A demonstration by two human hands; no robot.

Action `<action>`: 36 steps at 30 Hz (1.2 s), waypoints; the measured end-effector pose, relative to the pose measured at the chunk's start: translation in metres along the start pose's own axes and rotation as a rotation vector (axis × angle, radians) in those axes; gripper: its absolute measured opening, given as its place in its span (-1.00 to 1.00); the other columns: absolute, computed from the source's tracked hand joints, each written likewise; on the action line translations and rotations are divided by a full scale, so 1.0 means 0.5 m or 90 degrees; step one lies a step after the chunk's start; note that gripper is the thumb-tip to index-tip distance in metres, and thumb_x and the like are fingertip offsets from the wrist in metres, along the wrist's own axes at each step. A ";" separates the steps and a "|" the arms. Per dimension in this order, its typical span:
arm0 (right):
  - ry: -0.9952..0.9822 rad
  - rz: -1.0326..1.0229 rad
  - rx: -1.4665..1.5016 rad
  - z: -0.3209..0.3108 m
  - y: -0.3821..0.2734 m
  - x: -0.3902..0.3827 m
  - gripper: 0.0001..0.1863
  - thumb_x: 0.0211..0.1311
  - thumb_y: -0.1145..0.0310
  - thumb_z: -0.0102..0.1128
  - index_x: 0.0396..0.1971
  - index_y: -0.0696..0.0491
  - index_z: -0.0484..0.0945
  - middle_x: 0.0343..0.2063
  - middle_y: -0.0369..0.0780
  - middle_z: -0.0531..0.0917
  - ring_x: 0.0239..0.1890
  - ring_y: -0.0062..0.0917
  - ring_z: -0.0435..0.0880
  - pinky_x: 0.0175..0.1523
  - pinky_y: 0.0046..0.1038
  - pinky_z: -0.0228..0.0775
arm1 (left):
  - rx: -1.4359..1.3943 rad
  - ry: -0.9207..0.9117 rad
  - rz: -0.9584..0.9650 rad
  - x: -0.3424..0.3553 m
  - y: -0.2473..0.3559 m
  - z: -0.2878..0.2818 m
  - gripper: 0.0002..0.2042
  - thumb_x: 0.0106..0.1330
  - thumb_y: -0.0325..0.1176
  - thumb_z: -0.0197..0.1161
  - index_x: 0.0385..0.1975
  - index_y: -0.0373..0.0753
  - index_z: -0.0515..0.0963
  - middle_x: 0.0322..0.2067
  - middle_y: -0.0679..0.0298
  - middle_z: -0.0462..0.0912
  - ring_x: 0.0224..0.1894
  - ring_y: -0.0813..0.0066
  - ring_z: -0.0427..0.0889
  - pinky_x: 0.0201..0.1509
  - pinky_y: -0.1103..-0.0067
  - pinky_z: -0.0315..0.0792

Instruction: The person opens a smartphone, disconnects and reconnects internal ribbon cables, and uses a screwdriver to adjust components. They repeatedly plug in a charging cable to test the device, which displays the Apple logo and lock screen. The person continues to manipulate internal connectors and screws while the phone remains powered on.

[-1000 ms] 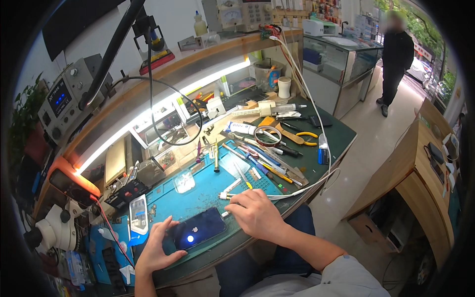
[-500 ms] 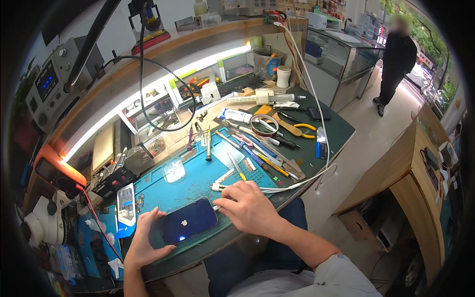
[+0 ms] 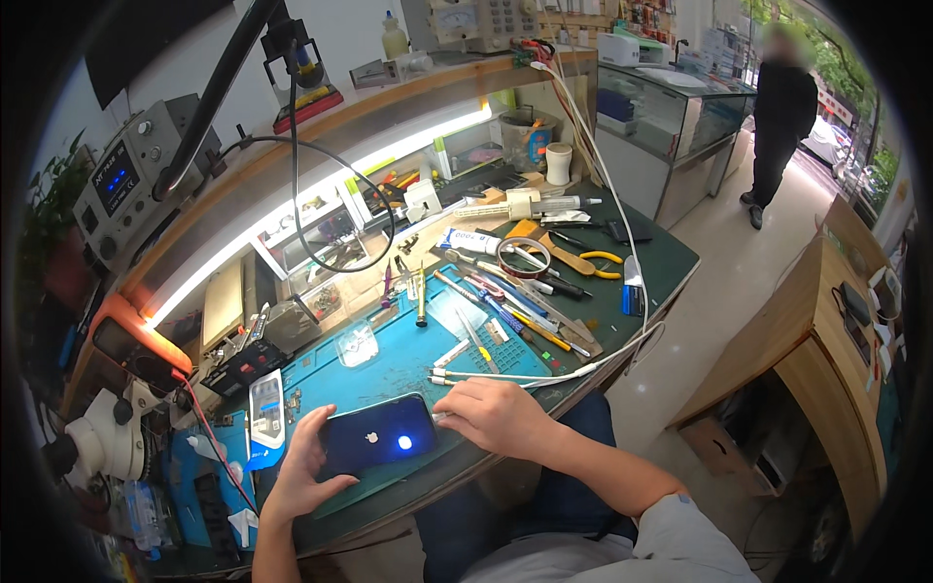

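Observation:
A dark smartphone [image 3: 350, 445] shows a pale logo on its lit screen, with a bright light reflected near its right end. My left hand [image 3: 309, 468] holds its left end, the thumb along the near edge and the fingers at the far edge. At the phone's right end my right hand [image 3: 498, 418] is closed in a pinch. A small white plug-like piece sticks out from its fingertips, touching or nearly touching the phone's edge. White cable ends [image 3: 449, 375] lie just beyond that hand. Under the phone is a blue work mat [image 3: 379, 374].
Tweezers, pens and other hand tools [image 3: 515, 316] crowd the right of the mat, near a tape roll [image 3: 523, 257] and yellow-handled pliers [image 3: 604, 264]. An orange-cased meter [image 3: 136, 345] stands left. A black cable loop [image 3: 391, 219] hangs overhead. A person [image 3: 782, 126] stands at far right.
My left hand has closed on the phone, and the phone has tilted; its light reflection moved right. My right hand stays at the phone's right end. The whole view has shifted slightly.

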State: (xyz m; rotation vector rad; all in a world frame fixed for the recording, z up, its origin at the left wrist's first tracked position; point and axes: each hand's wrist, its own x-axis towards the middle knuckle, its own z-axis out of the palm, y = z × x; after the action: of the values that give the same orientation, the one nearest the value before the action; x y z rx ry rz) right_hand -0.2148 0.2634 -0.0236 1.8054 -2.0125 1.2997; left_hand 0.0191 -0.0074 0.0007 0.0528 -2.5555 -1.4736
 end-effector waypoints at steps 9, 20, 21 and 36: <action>-0.015 -0.014 0.010 -0.008 -0.003 0.001 -0.88 0.28 0.34 0.43 -0.27 0.01 0.69 -0.31 -0.30 0.74 -0.18 -0.36 0.72 -0.08 -0.35 0.59 | -0.064 0.004 -0.031 -0.006 -0.005 0.002 0.05 0.04 -0.68 0.61 0.57 -0.29 0.14 0.49 0.09 0.25 0.49 0.26 0.32 0.44 0.40 0.40; 0.018 0.043 0.016 -0.005 -0.014 -0.003 -0.89 0.31 0.31 0.41 -0.28 0.01 0.73 -0.33 -0.31 0.74 -0.24 -0.37 0.75 -0.18 -0.33 0.61 | -0.116 0.007 -0.004 -0.002 -0.006 0.010 0.06 0.10 -0.74 0.56 0.60 -0.26 0.05 0.49 0.04 0.21 0.42 0.24 0.42 0.41 0.31 0.52; 0.018 0.050 0.020 -0.003 -0.014 -0.003 -0.89 0.31 0.31 0.41 -0.28 0.01 0.73 -0.33 -0.31 0.74 -0.24 -0.36 0.75 -0.18 -0.33 0.61 | -0.115 0.007 -0.004 -0.003 -0.008 0.009 0.06 0.10 -0.74 0.56 0.60 -0.26 0.05 0.49 0.03 0.21 0.42 0.23 0.43 0.41 0.31 0.52; 0.014 0.007 -0.070 -0.003 -0.003 0.005 -0.90 0.31 0.30 0.41 -0.26 -0.02 0.74 -0.27 -0.35 0.65 -0.12 -0.41 0.60 0.03 -0.33 0.43 | 0.299 0.043 0.096 -0.001 0.025 -0.005 0.16 -0.10 -0.32 0.76 0.57 -0.29 0.16 0.23 0.04 0.61 0.20 0.14 0.55 0.26 0.34 0.49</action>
State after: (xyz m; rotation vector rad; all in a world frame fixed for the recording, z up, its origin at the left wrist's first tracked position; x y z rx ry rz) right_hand -0.2149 0.2625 -0.0203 1.7273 -2.0421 1.1811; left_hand 0.0208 -0.0030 0.0124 -0.0243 -2.7211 -0.7849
